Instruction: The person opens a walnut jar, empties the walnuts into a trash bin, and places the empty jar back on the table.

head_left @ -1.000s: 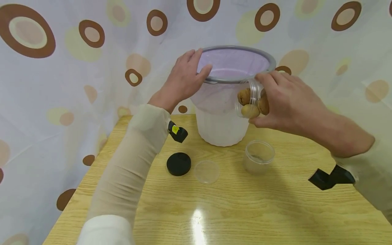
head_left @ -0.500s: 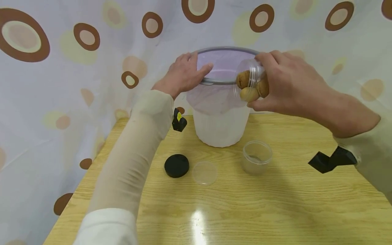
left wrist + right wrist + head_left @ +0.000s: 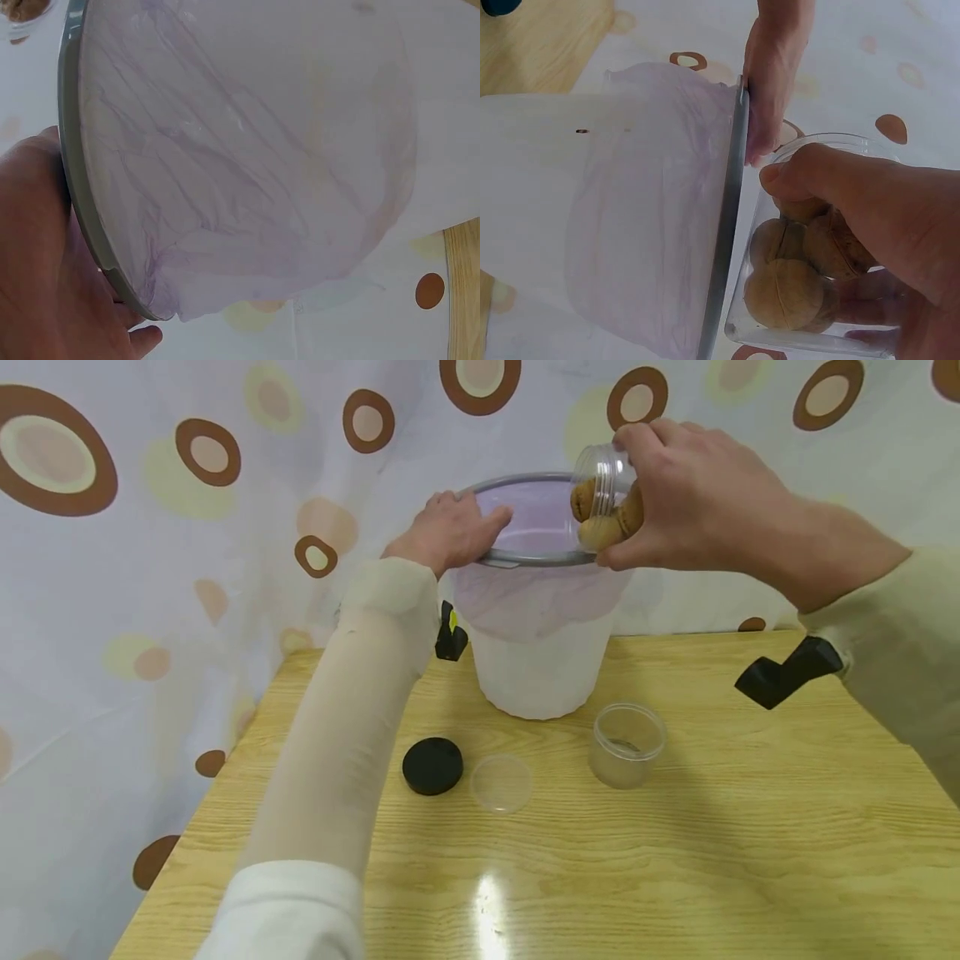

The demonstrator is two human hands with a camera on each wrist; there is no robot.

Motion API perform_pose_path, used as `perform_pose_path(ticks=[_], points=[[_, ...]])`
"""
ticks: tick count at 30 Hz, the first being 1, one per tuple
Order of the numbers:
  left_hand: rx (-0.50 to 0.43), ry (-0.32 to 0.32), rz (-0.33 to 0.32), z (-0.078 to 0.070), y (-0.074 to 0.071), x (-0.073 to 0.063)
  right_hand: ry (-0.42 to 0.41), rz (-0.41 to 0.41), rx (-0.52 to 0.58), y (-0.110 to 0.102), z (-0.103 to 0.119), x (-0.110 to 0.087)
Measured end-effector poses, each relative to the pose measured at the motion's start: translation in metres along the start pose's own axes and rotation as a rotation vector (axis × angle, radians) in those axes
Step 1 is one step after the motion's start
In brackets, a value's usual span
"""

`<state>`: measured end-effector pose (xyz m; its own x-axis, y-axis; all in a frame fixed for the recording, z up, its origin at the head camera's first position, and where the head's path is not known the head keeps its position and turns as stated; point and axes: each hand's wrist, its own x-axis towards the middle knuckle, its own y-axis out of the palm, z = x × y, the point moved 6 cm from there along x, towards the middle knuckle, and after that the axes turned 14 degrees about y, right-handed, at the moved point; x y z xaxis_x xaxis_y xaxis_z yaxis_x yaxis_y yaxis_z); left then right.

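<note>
A clear plastic jar [image 3: 604, 472] holding several walnuts [image 3: 784, 292] is tilted on its side above the right part of the bin's opening. My right hand [image 3: 705, 502] grips it, thumb and fingers round its wall. The white bin [image 3: 536, 668] has a grey rim [image 3: 525, 560] and a thin lilac liner bag [image 3: 217, 172] folded over its outside. On the left of that rim rests my left hand [image 3: 453, 531], with the thumb extended over the opening; part of its fingers is hidden in the head view.
A second clear jar [image 3: 628, 747] without a lid stands on the wooden table [image 3: 600, 877] in front of the bin. To its left lie a clear disc [image 3: 501, 785] and a black lid [image 3: 432, 766]. Behind hangs a patterned curtain [image 3: 247, 527].
My right hand has raised the jar of walnuts from beside the bin's right front to above the rim. The left hand stays on the rim while its wrist has lifted slightly.
</note>
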<state>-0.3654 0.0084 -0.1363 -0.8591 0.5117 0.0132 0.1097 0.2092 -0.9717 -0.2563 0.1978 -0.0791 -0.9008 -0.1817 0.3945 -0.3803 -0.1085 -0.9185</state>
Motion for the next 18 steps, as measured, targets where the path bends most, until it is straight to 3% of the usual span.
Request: perform_pose_path(ticks=[6,18], points=[[-0.062,-0.032,0.032,-0.001,0.002,0.003,0.007,0.04,-0.043,0.001,-0.001,0.02],[-0.019,-0.111,0.08,-0.007,0.006,0.0,0.007,0.076,-0.118,0.013,-0.001,0.052]])
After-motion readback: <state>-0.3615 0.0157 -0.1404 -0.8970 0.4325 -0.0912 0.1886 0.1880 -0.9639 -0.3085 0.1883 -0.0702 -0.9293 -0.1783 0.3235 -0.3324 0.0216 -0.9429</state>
